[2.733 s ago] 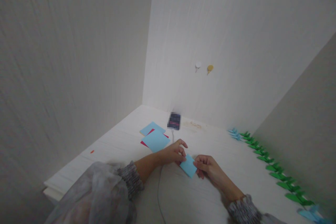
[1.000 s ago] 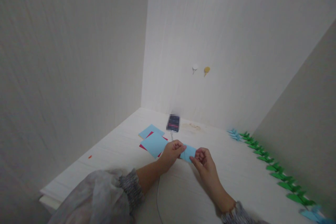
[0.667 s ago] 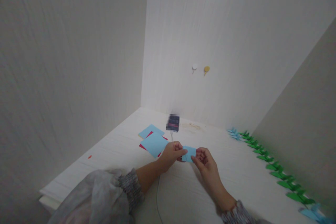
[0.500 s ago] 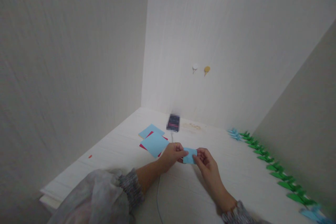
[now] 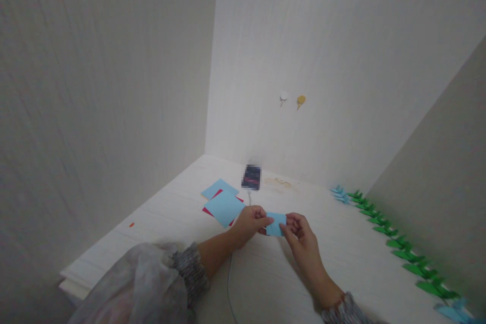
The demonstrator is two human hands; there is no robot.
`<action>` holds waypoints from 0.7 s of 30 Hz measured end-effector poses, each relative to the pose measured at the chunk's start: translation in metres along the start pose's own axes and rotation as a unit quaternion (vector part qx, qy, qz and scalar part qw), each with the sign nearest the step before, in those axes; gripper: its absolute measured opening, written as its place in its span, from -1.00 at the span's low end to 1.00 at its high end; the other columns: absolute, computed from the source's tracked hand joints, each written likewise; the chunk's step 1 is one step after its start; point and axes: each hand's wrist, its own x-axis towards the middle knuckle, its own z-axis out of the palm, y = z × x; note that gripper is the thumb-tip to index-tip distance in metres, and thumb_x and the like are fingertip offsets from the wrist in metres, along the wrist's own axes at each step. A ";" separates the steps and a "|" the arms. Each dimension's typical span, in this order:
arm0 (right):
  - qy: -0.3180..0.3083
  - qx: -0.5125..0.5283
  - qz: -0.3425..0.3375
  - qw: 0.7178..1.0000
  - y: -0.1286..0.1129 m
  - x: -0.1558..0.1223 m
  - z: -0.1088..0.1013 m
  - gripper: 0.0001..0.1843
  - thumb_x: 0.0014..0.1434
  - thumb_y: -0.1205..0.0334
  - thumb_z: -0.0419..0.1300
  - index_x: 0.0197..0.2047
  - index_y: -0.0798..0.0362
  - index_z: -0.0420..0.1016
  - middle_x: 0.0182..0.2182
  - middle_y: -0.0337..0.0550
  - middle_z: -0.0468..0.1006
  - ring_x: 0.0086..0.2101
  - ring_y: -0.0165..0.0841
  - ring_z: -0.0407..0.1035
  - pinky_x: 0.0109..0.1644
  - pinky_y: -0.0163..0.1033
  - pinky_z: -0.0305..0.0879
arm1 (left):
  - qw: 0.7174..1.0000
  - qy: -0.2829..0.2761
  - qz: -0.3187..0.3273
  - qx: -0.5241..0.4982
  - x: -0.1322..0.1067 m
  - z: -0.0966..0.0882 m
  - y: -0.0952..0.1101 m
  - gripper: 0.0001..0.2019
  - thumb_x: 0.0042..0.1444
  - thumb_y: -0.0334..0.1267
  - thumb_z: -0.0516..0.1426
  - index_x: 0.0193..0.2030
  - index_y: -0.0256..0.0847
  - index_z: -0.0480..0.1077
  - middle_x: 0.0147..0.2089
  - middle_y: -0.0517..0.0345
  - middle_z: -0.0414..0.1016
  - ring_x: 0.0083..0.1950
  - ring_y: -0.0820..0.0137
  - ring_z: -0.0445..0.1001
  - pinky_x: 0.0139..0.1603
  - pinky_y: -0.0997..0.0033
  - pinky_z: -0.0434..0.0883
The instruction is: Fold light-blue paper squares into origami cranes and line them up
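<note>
A small light-blue folded paper (image 5: pixel 276 224) is held up between my two hands above the white table. My left hand (image 5: pixel 248 224) pinches its left edge, thumb on the near face. At the right edge, my right hand (image 5: pixel 300 233) grips it between thumb and fingers. Fine crease lines show on the paper's face; its back is hidden. Just left of my left hand lie light-blue square sheets (image 5: pixel 225 207) with red corners sticking out beneath. Another blue sheet (image 5: pixel 219 188) sits behind them.
A phone-like dark device (image 5: pixel 251 177), pixelated, stands by the back wall with a grey cable (image 5: pixel 229 283) running toward me. Green folded paper pieces (image 5: pixel 398 243) line the right wall, with blue ones (image 5: pixel 340 194) at the end. An orange scrap (image 5: pixel 131 225) lies left. Two hooks (image 5: pixel 301 99) hang on the wall.
Both hands keep their hold on the folded paper and have barely moved. The whole view has shifted very slightly.
</note>
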 end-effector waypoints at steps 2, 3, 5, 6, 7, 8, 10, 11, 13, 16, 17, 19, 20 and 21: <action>-0.008 0.017 0.004 1.000 -0.002 0.000 0.000 -0.70 -0.08 0.23 0.17 -0.23 0.04 0.24 -0.38 -0.14 0.44 -0.35 -0.34 0.35 -0.26 -0.23 0.27 | 1.000 -0.001 0.007 0.001 0.000 0.000 0.000 -0.72 -0.30 -0.17 0.19 -0.58 -0.30 0.18 -0.66 0.29 0.27 -0.64 0.59 0.26 -0.54 0.53 0.27; -0.013 0.031 0.007 0.999 -0.003 0.001 -0.001 -0.69 -0.09 0.23 0.18 -0.23 0.04 0.25 -0.38 -0.14 0.45 -0.35 -0.34 0.35 -0.25 -0.24 0.27 | 1.000 0.001 0.011 -0.001 0.000 0.001 0.001 -0.72 -0.31 -0.18 0.19 -0.58 -0.30 0.17 -0.67 0.31 0.26 -0.65 0.61 0.24 -0.56 0.55 0.25; -0.017 0.062 0.016 0.998 -0.007 0.002 -0.001 -0.69 -0.12 0.23 0.19 -0.24 0.04 0.27 -0.39 -0.15 0.45 -0.37 -0.35 0.35 -0.27 -0.25 0.28 | 1.000 0.006 0.018 -0.010 0.001 0.001 0.000 -0.71 -0.32 -0.19 0.20 -0.58 -0.29 0.17 -0.68 0.33 0.24 -0.66 0.62 0.22 -0.58 0.57 0.22; -0.018 0.075 0.023 0.997 -0.009 0.002 -0.001 -0.69 -0.13 0.23 0.20 -0.25 0.05 0.28 -0.40 -0.15 0.45 -0.38 -0.36 0.36 -0.29 -0.26 0.28 | 1.000 0.008 0.020 -0.016 0.001 0.001 0.000 -0.71 -0.33 -0.19 0.21 -0.57 -0.29 0.16 -0.68 0.33 0.24 -0.66 0.62 0.22 -0.58 0.58 0.21; -0.016 0.084 0.029 0.996 -0.011 0.002 -0.001 -0.70 -0.13 0.23 0.21 -0.26 0.05 0.30 -0.40 -0.15 0.46 -0.39 -0.36 0.36 -0.30 -0.27 0.28 | 1.000 0.009 0.021 -0.019 0.001 0.001 0.000 -0.71 -0.33 -0.19 0.21 -0.57 -0.28 0.16 -0.68 0.34 0.23 -0.66 0.62 0.21 -0.59 0.58 0.21; -0.013 0.088 0.033 0.995 -0.012 0.003 -0.001 -0.70 -0.14 0.22 0.21 -0.27 0.06 0.31 -0.40 -0.15 0.46 -0.39 -0.36 0.36 -0.30 -0.28 0.28 | 0.999 0.008 0.022 -0.021 0.001 0.001 0.000 -0.71 -0.32 -0.20 0.21 -0.57 -0.28 0.16 -0.67 0.34 0.23 -0.66 0.62 0.21 -0.59 0.58 0.20; -0.011 0.080 0.033 0.996 -0.014 0.003 -0.001 -0.70 -0.13 0.21 0.20 -0.26 0.06 0.32 -0.40 -0.14 0.46 -0.39 -0.35 0.36 -0.31 -0.28 0.29 | 0.999 0.003 0.025 -0.020 0.001 0.002 0.000 -0.71 -0.31 -0.19 0.20 -0.57 -0.28 0.16 -0.67 0.33 0.24 -0.65 0.62 0.21 -0.59 0.58 0.20; -0.014 0.064 0.027 0.997 -0.014 0.003 -0.002 -0.70 -0.12 0.19 0.19 -0.26 0.07 0.32 -0.40 -0.14 0.47 -0.39 -0.34 0.36 -0.30 -0.27 0.29 | 0.999 0.000 0.026 -0.022 0.001 0.002 0.000 -0.71 -0.31 -0.19 0.20 -0.56 -0.28 0.16 -0.66 0.32 0.24 -0.64 0.61 0.22 -0.58 0.58 0.20; -0.033 0.004 0.007 0.999 -0.013 0.002 -0.002 -0.73 -0.06 0.16 0.14 -0.26 0.08 0.35 -0.40 -0.14 0.47 -0.37 -0.33 0.35 -0.29 -0.26 0.28 | 0.999 -0.005 0.023 -0.024 0.001 0.002 0.000 -0.71 -0.32 -0.18 0.20 -0.57 -0.28 0.17 -0.66 0.32 0.25 -0.64 0.61 0.22 -0.57 0.57 0.20; -0.044 -0.122 -0.049 0.990 -0.012 0.000 -0.004 -0.74 0.02 0.16 0.06 -0.23 0.10 0.39 -0.35 -0.10 0.47 -0.34 -0.30 0.34 -0.25 -0.24 0.27 | 1.000 -0.005 0.018 -0.016 0.002 0.001 -0.002 -0.70 -0.32 -0.15 0.20 -0.58 -0.28 0.17 -0.67 0.32 0.24 -0.64 0.61 0.22 -0.56 0.56 0.20; -0.035 -0.155 -0.073 0.985 -0.012 0.000 -0.005 -0.73 0.04 0.18 0.04 -0.21 0.09 0.39 -0.31 -0.08 0.46 -0.30 -0.30 0.33 -0.22 -0.23 0.26 | 1.000 -0.003 0.017 -0.011 0.002 0.001 -0.003 -0.70 -0.32 -0.15 0.20 -0.58 -0.28 0.17 -0.67 0.32 0.24 -0.64 0.60 0.22 -0.56 0.56 0.21; -0.018 -0.196 -0.121 0.973 -0.013 -0.001 -0.006 -0.72 0.06 0.21 0.01 -0.15 0.07 0.37 -0.23 -0.06 0.43 -0.23 -0.29 0.31 -0.14 -0.20 0.23 | 1.000 -0.001 0.011 -0.003 0.003 0.000 -0.004 -0.70 -0.32 -0.14 0.20 -0.57 -0.28 0.18 -0.65 0.31 0.25 -0.62 0.59 0.25 -0.54 0.53 0.23; -0.020 -0.207 -0.141 0.968 -0.014 -0.001 -0.006 -0.71 0.06 0.22 0.01 -0.14 0.05 0.37 -0.20 -0.07 0.42 -0.20 -0.29 0.29 -0.11 -0.18 0.22 | 1.000 -0.003 0.008 0.000 0.003 0.000 -0.004 -0.70 -0.33 -0.14 0.20 -0.57 -0.28 0.18 -0.64 0.29 0.27 -0.61 0.57 0.26 -0.52 0.52 0.25; -0.032 -0.213 -0.156 0.964 -0.015 -0.001 -0.007 -0.71 0.07 0.23 0.00 -0.13 0.03 0.36 -0.19 -0.07 0.42 -0.18 -0.29 0.28 -0.10 -0.17 0.21 | 1.000 -0.005 0.004 0.002 0.003 0.000 -0.004 -0.70 -0.33 -0.14 0.20 -0.57 -0.29 0.19 -0.63 0.28 0.28 -0.59 0.56 0.28 -0.51 0.51 0.26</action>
